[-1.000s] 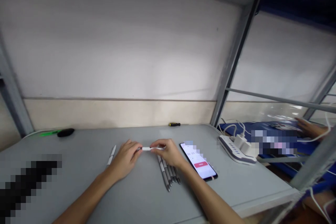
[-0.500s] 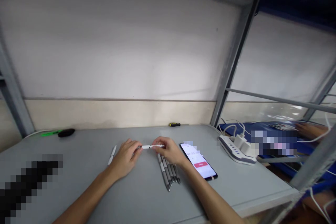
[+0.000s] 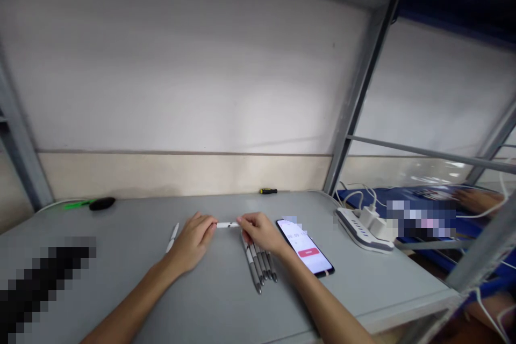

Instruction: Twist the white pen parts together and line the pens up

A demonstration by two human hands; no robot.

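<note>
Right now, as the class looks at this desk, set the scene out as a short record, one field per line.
Left hand: left hand pinches one end of a white pen
Right hand: right hand pinches the pen's other end; fingers hide both ends
Near right hand: row of grey-and-white pens, partly covered by it
Beside left wrist: slim white piece
Right of right hand: phone, face up, screen lit
Far edge: yellow-and-black screwdriver
Right side: power strip, plugs fitted
Surface: grey desk
</note>
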